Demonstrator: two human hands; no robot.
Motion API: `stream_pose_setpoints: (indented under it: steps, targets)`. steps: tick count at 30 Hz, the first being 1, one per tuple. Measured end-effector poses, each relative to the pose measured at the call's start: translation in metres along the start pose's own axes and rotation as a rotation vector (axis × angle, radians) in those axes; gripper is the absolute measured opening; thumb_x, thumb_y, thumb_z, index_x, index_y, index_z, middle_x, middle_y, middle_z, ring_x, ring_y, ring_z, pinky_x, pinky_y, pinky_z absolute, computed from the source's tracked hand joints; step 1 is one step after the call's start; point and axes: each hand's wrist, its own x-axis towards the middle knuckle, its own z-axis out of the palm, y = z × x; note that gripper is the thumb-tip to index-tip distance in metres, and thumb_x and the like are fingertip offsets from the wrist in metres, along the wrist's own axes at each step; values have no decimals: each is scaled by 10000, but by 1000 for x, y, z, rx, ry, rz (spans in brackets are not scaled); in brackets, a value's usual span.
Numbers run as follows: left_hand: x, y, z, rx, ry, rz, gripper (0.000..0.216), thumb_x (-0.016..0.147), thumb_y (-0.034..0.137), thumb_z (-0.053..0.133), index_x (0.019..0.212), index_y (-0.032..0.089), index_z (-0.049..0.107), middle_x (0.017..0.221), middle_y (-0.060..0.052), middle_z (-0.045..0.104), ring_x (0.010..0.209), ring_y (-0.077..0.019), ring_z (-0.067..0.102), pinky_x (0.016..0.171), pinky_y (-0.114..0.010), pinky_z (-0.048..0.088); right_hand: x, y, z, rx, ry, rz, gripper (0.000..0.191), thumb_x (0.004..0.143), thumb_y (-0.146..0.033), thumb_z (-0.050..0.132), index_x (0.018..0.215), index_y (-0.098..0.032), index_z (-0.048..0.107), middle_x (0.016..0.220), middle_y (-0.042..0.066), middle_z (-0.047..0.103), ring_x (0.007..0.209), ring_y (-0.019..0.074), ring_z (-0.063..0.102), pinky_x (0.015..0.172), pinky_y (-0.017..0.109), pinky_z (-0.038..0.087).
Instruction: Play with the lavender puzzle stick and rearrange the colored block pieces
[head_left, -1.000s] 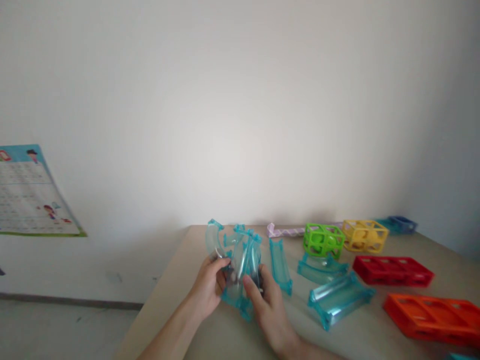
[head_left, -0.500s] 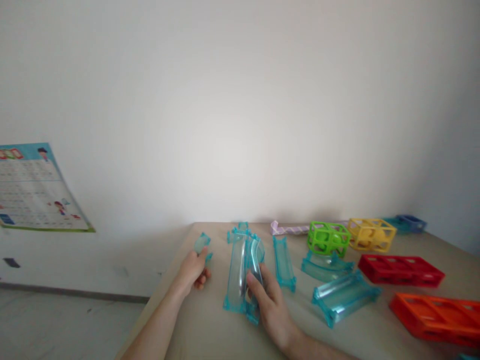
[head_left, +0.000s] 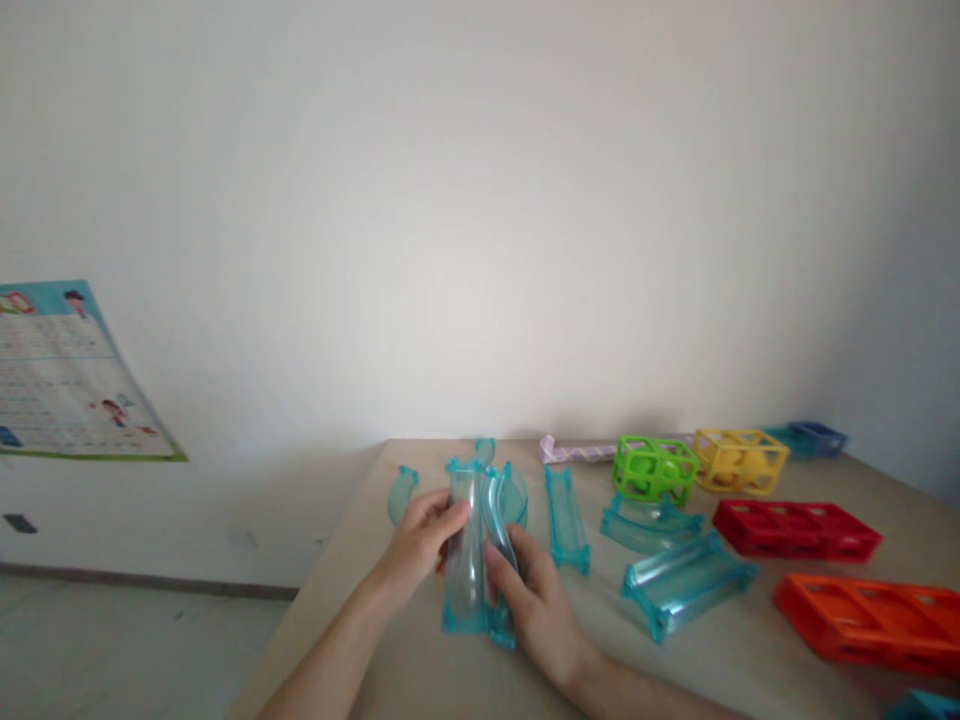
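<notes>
My left hand (head_left: 429, 535) grips a straight, clear teal track piece (head_left: 466, 560) by its left side, thumb on top. Right beside it, my right hand (head_left: 534, 600) is closed around a curved teal track piece (head_left: 495, 510), thumb across its near half. The two pieces lie side by side, close together, and I cannot tell if they touch. Behind them a round teal part (head_left: 515, 497) shows in part. A curved teal piece (head_left: 401, 495) lies left of my left hand, and another straight teal piece (head_left: 567, 520) lies right of my right hand.
More teal track pieces (head_left: 690, 585) lie to the right. Beyond them stand a green frame block (head_left: 655, 470) and a yellow frame block (head_left: 740, 460). A red block (head_left: 796, 530) and an orange block (head_left: 870, 622) are at the far right. The table meets a white wall (head_left: 480, 220).
My left hand has left the curved piece at the left, moved right and taken hold of the straight track piece. My right hand keeps its grip on the curved piece.
</notes>
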Motion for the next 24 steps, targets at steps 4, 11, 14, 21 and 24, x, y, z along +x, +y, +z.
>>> stream_pose_setpoints:
  steps: [4, 11, 14, 21, 24]
  targets:
    - [-3, -2, 10, -109, 254, 28, 441, 698, 452, 663, 475, 191, 388, 355, 85, 347, 270, -50, 308, 296, -176, 219, 0, 5, -1, -171, 187, -18, 302, 847, -474, 546, 769, -182, 538, 672, -8, 487, 635, 146, 465, 579, 251, 378]
    - [-3, -5, 3, 129, 377, 85, 465, 739, 454, 597, 413, 202, 381, 299, 66, 369, 239, -71, 346, 281, -189, 230, -3, 2, 2, -229, 141, 10, 324, 870, -490, 483, 776, -181, 494, 673, -20, 443, 631, 143, 444, 576, 256, 364]
    - [-5, -8, 10, 281, 218, 69, 446, 767, 467, 554, 436, 197, 425, 307, 53, 401, 257, -84, 388, 294, -189, 257, -4, -5, 3, -212, 38, 7, 306, 883, -460, 484, 768, -176, 485, 658, -34, 423, 604, 123, 418, 541, 236, 341]
    - [-8, -7, 6, 284, 98, 80, 433, 768, 501, 528, 473, 197, 438, 354, 40, 441, 295, -89, 419, 321, -196, 300, -3, -5, 2, -222, 8, 10, 301, 885, -440, 498, 745, -176, 477, 644, -48, 387, 595, 108, 378, 529, 226, 306]
    - [-8, -8, 4, 260, 63, 93, 430, 781, 517, 511, 503, 194, 455, 388, 34, 472, 308, -87, 425, 327, -199, 310, -2, 1, 2, -188, 29, 42, 308, 890, -453, 491, 753, -177, 483, 651, -46, 390, 596, 108, 388, 529, 225, 312]
